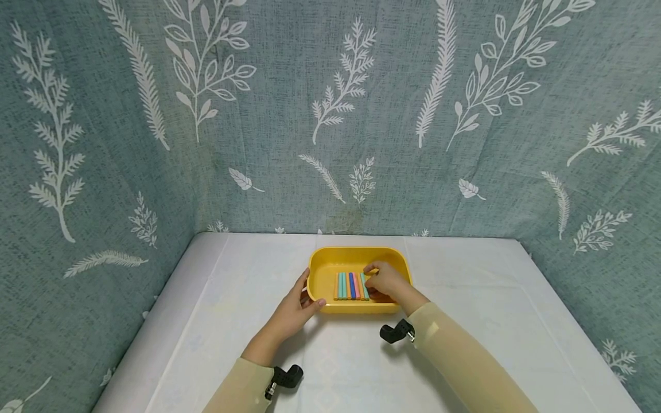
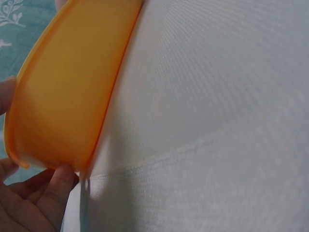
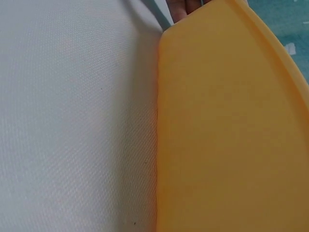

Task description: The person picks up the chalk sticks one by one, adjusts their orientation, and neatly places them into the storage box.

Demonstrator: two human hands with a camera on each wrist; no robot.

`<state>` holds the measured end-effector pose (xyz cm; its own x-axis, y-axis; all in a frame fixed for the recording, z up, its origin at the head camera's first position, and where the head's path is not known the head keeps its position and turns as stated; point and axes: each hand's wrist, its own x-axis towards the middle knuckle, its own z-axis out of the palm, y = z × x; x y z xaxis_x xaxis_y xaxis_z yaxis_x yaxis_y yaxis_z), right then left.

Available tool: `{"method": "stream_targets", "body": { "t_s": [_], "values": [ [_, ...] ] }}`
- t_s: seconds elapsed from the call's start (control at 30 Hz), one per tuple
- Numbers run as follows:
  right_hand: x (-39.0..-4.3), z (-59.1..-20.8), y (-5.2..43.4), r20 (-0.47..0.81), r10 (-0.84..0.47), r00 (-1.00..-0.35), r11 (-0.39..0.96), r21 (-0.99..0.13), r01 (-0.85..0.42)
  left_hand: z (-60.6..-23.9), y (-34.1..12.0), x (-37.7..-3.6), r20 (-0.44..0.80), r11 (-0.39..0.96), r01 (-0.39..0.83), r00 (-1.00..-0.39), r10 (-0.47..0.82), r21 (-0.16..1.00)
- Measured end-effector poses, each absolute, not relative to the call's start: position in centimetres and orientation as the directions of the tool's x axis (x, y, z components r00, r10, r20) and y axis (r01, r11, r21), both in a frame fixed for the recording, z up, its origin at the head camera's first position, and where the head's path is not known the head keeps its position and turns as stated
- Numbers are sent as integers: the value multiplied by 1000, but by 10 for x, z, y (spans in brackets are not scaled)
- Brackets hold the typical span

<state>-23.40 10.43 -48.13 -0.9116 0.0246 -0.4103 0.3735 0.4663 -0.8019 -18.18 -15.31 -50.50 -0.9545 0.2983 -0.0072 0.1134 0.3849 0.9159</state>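
A yellow plastic tray (image 1: 356, 250) sits on the white-covered table (image 1: 490, 298). A row of several coloured sticks (image 1: 351, 285) lies side by side inside it. My left hand (image 1: 291, 312) grips the tray's near left corner, thumb over the rim and fingers along the outside wall. The left wrist view shows those fingers (image 2: 34, 203) under the tray's orange-yellow wall (image 2: 63, 96). My right hand (image 1: 384, 282) reaches into the tray at the right end of the row, its curled fingers pinching a yellow stick (image 1: 373, 271). The right wrist view shows only the tray's outer wall (image 3: 231, 125) and cloth.
Teal curtains with white leaf prints (image 1: 330, 115) close off the back and both sides of the table. White tablecloth (image 1: 217, 321) spreads all around the tray. A black camera mount (image 1: 395, 331) sits on each wrist.
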Motion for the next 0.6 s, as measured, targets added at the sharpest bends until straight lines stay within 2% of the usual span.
{"method": "stream_targets", "body": {
  "t_s": [0.6],
  "values": [
    [-234,-481,105,-419,26,-908,464,-799,382,-505,-153,-181,-16,401,105,-957,288,910]
  ]
}}
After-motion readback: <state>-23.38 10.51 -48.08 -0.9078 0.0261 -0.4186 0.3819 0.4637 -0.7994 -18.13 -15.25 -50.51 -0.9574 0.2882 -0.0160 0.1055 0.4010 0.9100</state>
